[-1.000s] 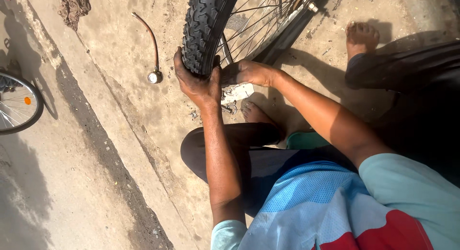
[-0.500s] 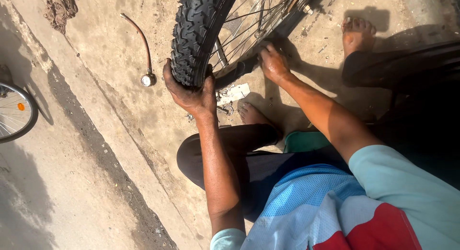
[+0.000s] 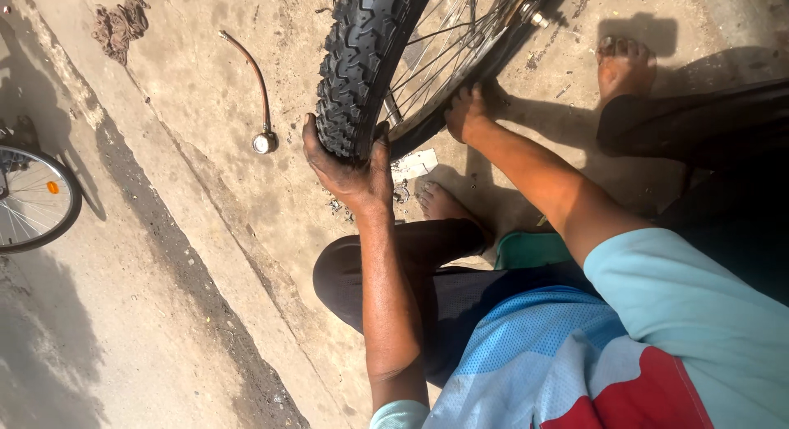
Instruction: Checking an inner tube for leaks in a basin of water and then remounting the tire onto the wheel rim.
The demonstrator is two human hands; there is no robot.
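Observation:
A black knobby bicycle tyre (image 3: 362, 59) on a spoked wheel stands upright before me on the concrete. My left hand (image 3: 345, 170) cups the bottom of the tyre, fingers wrapped around the tread. My right hand (image 3: 467, 113) presses on the tyre's far side next to the rim and spokes (image 3: 444, 43). I sit on the ground with my bare foot (image 3: 440, 203) tucked under the wheel.
A brown hose with a round metal gauge (image 3: 265, 141) lies left of the wheel. A rag (image 3: 122, 22) lies at the top left. Another bicycle wheel (image 3: 33, 199) shows at the left edge. A second person's bare foot (image 3: 623, 63) rests at the top right. Small scraps (image 3: 415, 164) lie under the tyre.
My right hand has slid further up along the tyre's far side. My left hand keeps its grip at the bottom of the tyre.

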